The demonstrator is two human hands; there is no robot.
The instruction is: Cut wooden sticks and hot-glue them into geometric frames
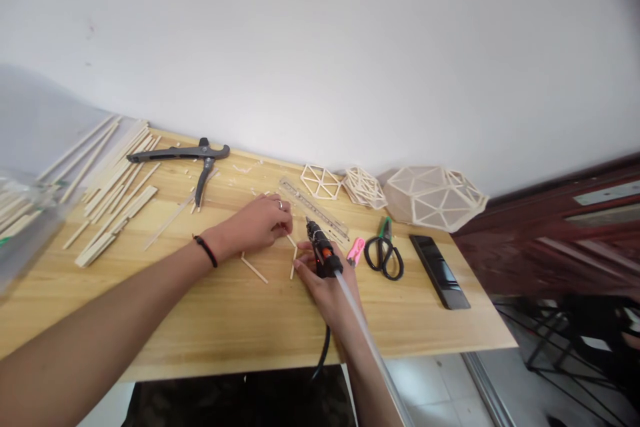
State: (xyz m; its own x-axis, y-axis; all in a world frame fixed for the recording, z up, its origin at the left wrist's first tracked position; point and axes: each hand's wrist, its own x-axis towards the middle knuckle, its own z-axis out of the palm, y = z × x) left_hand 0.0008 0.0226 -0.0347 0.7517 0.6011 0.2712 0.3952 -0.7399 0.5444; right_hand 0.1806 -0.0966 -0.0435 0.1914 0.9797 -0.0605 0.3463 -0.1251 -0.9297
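My left hand, with a ring and a black wristband, pinches the end of a short wooden stick. In my right hand is a black hot glue gun, nozzle pointing away from me. A long clear glue stick runs out of its back. The thumb and a finger of the same hand also touch a second short stick, whose upper end meets the first at an angle. Whether the two are joined, I cannot tell. Another short stick lies left of them on the wooden table.
Loose sticks and a black cutter lie left. Behind my hands are a clear ruler, a hexagonal stick frame, stacked frames and a dome. Pink-handled tool, scissors and phone lie right.
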